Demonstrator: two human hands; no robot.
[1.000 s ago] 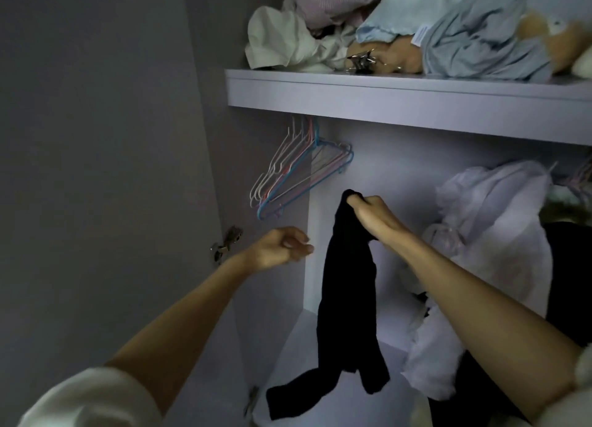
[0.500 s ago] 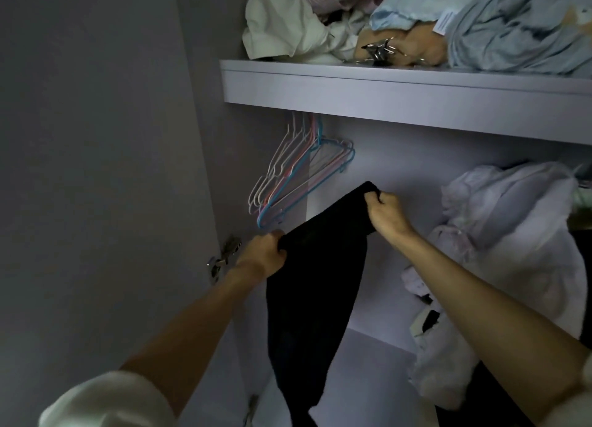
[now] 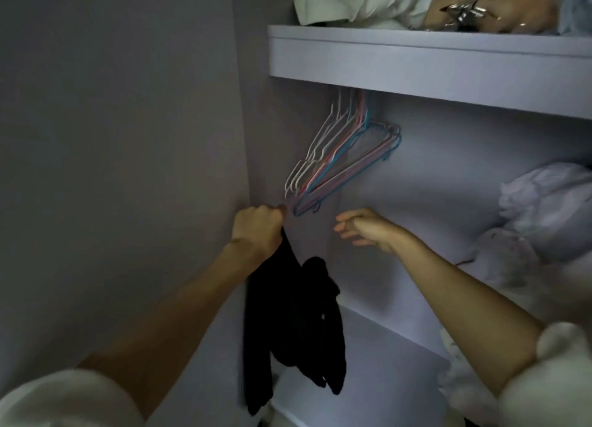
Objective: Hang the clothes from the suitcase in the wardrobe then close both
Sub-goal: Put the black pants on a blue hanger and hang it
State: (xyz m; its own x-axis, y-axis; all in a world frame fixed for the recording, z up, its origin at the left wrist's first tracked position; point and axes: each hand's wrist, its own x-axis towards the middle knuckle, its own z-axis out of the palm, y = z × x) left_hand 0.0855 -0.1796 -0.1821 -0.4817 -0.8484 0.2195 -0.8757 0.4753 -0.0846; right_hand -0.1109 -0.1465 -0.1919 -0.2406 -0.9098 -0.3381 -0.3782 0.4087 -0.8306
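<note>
Inside the wardrobe (image 3: 448, 177), light was dim and detail poor. Left hand (image 3: 258, 229) was clenched in a fist round the top of a black garment (image 3: 293, 324), which hung limp below it, bunched, its lower ends dangling near the wardrobe's pale floor panel (image 3: 362, 372). The fist sat at the left inner wall, just below and left of the empty wire hangers (image 3: 339, 161). Whether knuckles touched the lowest hanger could not be told.

Right hand (image 3: 363, 228) was released, fingers spread and loosely extended toward the left, holding nothing. It hovered just right of the hangers' lower tips and apart from the garment.

Hangers, white, pink and blue, hung in a tight cluster from under the shelf (image 3: 416, 65), tilted down to the left. The rail itself was hidden by the shelf's front edge.

On the shelf lay crumpled pale cloth (image 3: 349, 1) and a tan, soft-looking item (image 3: 519, 10) with something shiny and metallic (image 3: 464, 10) on it; its nature was unclear.

At right, under the shelf, white bundled fabric (image 3: 544, 209) filled the edge of view. Both forearms were bare, with pale sleeves (image 3: 64, 398) at the lower corners.
</note>
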